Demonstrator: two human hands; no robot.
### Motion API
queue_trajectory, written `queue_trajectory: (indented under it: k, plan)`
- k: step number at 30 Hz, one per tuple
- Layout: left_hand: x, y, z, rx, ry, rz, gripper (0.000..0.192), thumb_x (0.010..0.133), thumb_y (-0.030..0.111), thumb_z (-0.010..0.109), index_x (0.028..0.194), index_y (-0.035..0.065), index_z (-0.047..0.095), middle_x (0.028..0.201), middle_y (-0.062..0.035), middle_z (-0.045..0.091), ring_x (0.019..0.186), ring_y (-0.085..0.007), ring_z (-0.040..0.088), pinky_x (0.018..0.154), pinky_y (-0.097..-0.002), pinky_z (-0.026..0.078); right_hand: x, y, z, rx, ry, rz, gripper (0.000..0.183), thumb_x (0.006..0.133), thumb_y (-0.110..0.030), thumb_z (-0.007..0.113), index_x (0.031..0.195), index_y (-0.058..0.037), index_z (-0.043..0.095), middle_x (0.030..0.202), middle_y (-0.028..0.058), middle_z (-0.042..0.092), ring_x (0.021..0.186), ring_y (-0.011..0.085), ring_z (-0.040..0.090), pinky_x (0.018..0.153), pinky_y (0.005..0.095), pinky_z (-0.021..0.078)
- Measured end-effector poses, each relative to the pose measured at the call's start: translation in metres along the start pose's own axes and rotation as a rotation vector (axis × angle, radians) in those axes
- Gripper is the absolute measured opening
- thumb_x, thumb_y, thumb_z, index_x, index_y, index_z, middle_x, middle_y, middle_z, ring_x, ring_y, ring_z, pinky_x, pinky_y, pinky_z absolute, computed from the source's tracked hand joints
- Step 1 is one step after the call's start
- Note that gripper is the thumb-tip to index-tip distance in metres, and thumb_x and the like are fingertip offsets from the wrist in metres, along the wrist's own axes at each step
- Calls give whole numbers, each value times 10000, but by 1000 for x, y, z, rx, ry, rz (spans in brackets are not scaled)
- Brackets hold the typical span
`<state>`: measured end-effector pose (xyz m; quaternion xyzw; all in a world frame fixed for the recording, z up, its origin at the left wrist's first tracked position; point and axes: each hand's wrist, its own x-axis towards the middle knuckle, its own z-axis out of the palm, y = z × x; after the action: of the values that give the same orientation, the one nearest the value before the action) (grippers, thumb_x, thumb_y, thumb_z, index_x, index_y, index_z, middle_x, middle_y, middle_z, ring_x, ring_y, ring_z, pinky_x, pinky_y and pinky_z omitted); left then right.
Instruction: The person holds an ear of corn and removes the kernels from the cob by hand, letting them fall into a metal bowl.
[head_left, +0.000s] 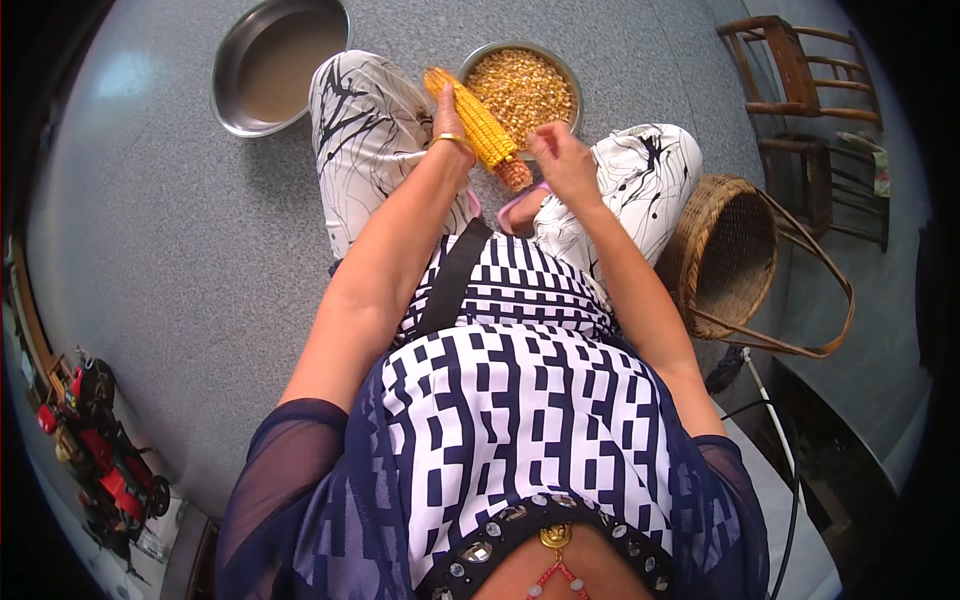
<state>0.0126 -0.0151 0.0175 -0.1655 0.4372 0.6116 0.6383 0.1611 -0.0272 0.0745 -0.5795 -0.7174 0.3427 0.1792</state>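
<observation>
My left hand (448, 124) grips an ear of dried yellow corn (480, 124) from its left side, thumb along the kernels. The ear slants, and its near end is a bare reddish cob (514, 174) with the kernels gone. Just right of that end is my right hand (564, 161), apart from the ear, with its fingers curled. Whether it holds loose kernels is hidden. Beyond both hands, between my knees, a round metal basin (576, 79) sits on the floor with many loose corn kernels (521, 86) in it.
A larger metal basin (225, 97) of cloudy liquid stands left of my knee. To my right a woven basket (697, 255) with a long strap handle lies tipped. Wooden chairs (802, 67) stand farther right. A red wheeled object (112, 472) is at the lower left.
</observation>
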Motion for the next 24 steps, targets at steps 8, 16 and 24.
queue_trajectory:
  k: [8, 16, 24]
  plan:
    - [5, -3, -3, 4, 2, -5, 567, 688, 519, 484, 990, 42, 431, 849, -129, 512, 722, -263, 518, 669, -393, 439, -15, -10, 15, -292, -316, 54, 455, 776, -456, 359, 839, -23, 485, 755, 182, 552, 711, 330, 536, 607, 403, 409]
    - [16, -5, -9, 18, -25, 41, 579, 662, 551, 492, 917, 35, 436, 700, -138, 518, 575, -270, 528, 557, -391, 466, -22, -19, 16, -266, -195, 1, 321, 809, -325, 352, 772, -40, 496, 672, 172, 545, 659, 334, 529, 577, 410, 409]
    - [12, -3, -7, 59, -73, 4, 640, 652, 598, 458, 945, 32, 418, 703, -147, 519, 592, -261, 539, 564, -378, 471, -25, -17, 21, -476, 37, -394, 198, 764, -195, 432, 625, -61, 476, 531, 100, 507, 501, 233, 528, 483, 319, 424]
